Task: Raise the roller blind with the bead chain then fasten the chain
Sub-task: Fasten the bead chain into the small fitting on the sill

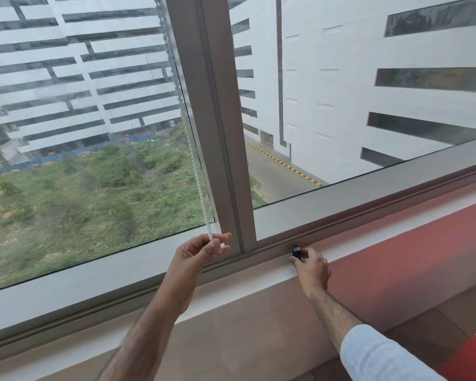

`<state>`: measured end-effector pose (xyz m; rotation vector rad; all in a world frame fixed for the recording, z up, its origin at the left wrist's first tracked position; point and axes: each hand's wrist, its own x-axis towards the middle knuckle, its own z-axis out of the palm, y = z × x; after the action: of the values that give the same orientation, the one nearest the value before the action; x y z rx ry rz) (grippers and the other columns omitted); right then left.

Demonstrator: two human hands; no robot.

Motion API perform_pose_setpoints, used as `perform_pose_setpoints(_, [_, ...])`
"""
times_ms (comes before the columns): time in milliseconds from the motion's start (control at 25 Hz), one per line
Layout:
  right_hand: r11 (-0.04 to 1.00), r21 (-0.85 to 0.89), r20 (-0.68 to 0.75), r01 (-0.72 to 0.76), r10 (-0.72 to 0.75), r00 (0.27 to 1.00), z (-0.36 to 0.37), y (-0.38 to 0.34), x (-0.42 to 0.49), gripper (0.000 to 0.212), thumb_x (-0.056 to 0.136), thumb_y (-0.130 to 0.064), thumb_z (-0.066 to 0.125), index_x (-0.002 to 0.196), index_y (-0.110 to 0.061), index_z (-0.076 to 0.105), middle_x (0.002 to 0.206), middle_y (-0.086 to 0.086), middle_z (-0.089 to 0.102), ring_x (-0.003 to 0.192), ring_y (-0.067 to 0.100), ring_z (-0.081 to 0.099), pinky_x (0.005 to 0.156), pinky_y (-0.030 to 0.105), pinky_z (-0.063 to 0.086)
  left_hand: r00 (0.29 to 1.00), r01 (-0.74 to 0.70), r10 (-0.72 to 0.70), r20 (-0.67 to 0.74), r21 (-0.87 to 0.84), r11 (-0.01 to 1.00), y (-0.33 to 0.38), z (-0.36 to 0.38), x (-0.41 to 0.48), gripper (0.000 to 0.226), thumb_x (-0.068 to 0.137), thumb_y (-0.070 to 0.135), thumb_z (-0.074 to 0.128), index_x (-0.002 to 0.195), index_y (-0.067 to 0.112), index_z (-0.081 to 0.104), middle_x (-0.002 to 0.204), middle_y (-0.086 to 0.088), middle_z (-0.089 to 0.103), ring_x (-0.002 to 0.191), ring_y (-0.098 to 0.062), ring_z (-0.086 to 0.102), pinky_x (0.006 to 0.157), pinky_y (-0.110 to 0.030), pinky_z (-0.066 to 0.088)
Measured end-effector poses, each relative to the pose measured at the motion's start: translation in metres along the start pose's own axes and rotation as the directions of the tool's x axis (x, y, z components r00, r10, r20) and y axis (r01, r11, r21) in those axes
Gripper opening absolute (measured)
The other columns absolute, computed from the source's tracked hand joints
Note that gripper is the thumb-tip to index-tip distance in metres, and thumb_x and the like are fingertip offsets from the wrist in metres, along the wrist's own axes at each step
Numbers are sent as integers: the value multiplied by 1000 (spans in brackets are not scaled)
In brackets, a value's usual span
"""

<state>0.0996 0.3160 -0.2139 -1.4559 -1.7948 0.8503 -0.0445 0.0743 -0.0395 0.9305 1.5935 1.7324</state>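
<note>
Both hands busy: left hand (201,250) pinches white bead chain (195,166) by window mullion (217,119), right hand (312,266) grips small dark knob (296,252) on sill (259,273).

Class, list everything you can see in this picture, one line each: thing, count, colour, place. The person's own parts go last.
mullion: one, grey, between the panes
panes: two, clear, left and right
chain: one, white, hanging beside the mullion
knob: one, dark, at the frame's foot, right of the mullion
ledge: one, red, lower right
buildings: two big, white, outside
sleeve: one, pale blue, right forearm
left hand: one, pinches the chain
right hand: one, grips the knob
</note>
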Motion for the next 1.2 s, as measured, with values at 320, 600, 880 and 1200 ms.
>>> perform_pose_setpoints(320, [965,257,182,-58,11,983,-15,-8,-8,14,88,-19,78,98,-18,69,96,1,75,96,26,71,75,32,54,999,11,-12,43,19,1000,4,4,-2,39,96,25,63,100,-13,65,121,-3,79,114,-24,74,118,-50,41])
perform_pose_setpoints(600, [832,555,392,29,-292,873,-41,-86,-109,12,95,-19,71,105,-25,73,89,2,77,81,26,75,77,43,65,998,68,-68,16,19,997,10,4,2,23,88,39,68,93,21,83,123,-21,73,117,-31,72,119,-54,39])
perform_pose_setpoints(880, [837,520,345,172,-389,854,-55,-141,-156,19,95,-23,67,113,-24,74,81,4,75,79,22,73,80,43,62,990,115,-111,86,-40,993,8,1,-4,28,91,34,67,102,13,82,125,-26,70,121,-36,68,116,-54,44])
perform_pose_setpoints(1200, [855,465,297,230,-395,869,-56,-152,-174,14,94,-25,67,105,-24,75,75,4,73,74,22,71,76,47,60,988,134,-126,92,-93,987,6,-6,-11,24,102,22,61,99,13,82,122,-21,75,110,-25,68,116,-55,44])
